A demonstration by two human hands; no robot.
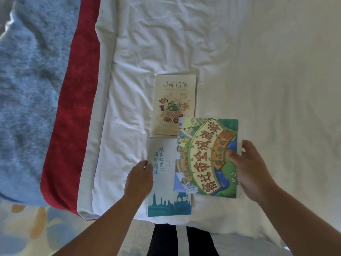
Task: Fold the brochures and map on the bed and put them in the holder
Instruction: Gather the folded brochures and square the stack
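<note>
Three folded papers lie near the front edge of the white bed [258, 80]. A cream brochure [173, 104] with a food basket picture lies farthest from me. A pale blue brochure [166, 182] with a city skyline lies nearest, and my left hand [140, 178] pinches its left edge. A colourful green illustrated map [206, 156], folded, is tilted over the blue brochure's right side. My right hand [247, 167] grips the map's right edge, thumb on top. No holder is in view.
A red bed runner [73, 108] hangs down the bed's left side, with a blue shaggy rug [27, 89] beyond it. Patterned carpet [27, 228] lies at the lower left. My dark trouser legs [180, 241] stand against the bed's front edge.
</note>
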